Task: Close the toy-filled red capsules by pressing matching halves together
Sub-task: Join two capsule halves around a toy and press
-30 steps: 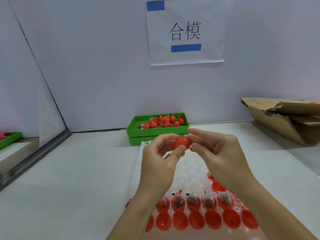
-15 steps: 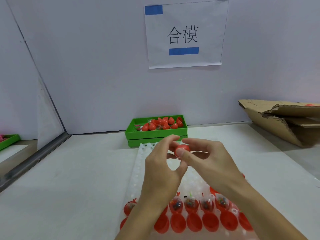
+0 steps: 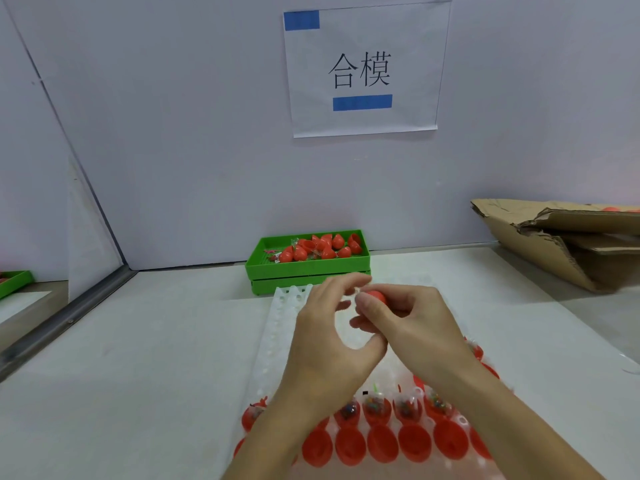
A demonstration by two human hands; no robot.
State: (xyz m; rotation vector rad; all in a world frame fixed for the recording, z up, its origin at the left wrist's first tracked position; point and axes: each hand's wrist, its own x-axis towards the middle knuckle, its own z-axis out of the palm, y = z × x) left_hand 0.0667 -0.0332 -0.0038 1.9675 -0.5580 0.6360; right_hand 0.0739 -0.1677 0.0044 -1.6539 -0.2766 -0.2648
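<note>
A red capsule (image 3: 376, 295) is pinched between the thumb and fingers of my right hand (image 3: 412, 323), above the far part of a white pocketed tray (image 3: 277, 323). My left hand (image 3: 325, 337) is beside it with curved fingers. Its fingertips reach the capsule's far side, while its thumb sits lower, away from the capsule. At the tray's near end stands a row of toy-filled red halves (image 3: 377, 408), and a row of empty red halves (image 3: 382, 445) sits in front of it. My forearms hide part of both rows.
A green tray (image 3: 308, 271) holding several closed red capsules (image 3: 322, 251) stands at the back by the wall. A torn cardboard box (image 3: 554, 244) lies at the right. Another green tray (image 3: 14, 282) shows at the left edge behind a partition.
Both hands came down a little toward the white tray with the capsule. My left thumb left the capsule, which my right hand now holds.
</note>
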